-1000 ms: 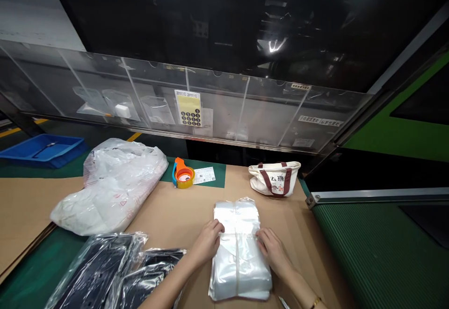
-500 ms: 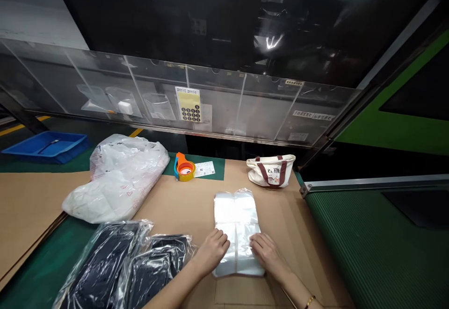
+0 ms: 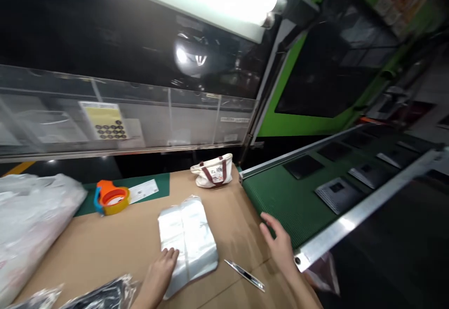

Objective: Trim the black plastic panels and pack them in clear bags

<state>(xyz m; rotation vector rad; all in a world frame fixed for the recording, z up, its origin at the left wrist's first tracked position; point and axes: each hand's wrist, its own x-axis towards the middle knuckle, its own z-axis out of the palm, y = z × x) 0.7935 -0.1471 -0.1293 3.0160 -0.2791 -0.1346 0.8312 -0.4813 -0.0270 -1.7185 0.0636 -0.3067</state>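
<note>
A stack of clear plastic bags (image 3: 191, 241) lies on the brown cardboard of the bench. My left hand (image 3: 162, 271) rests on the stack's left edge, fingers bent together; whether they pinch any film is hidden. Over the near edge of the green conveyor, my right hand (image 3: 277, 243) is raised with thumb and fingers apart, holding nothing. A slim metal cutter (image 3: 245, 275) lies on the cardboard between the stack and my right hand.
Dark flat pieces (image 3: 303, 166) lie in rows on the green conveyor (image 3: 280, 206), bordered by metal rails. A small cream bag (image 3: 212, 171), a tape dispenser (image 3: 111, 197) and a white plastic bag (image 3: 31, 225) stand on the bench. Black items in clear film are at lower left.
The view has swung right, showing more conveyor and the cutter. My right hand has left the bag stack and opened over the conveyor's edge. My left hand stays at the stack.
</note>
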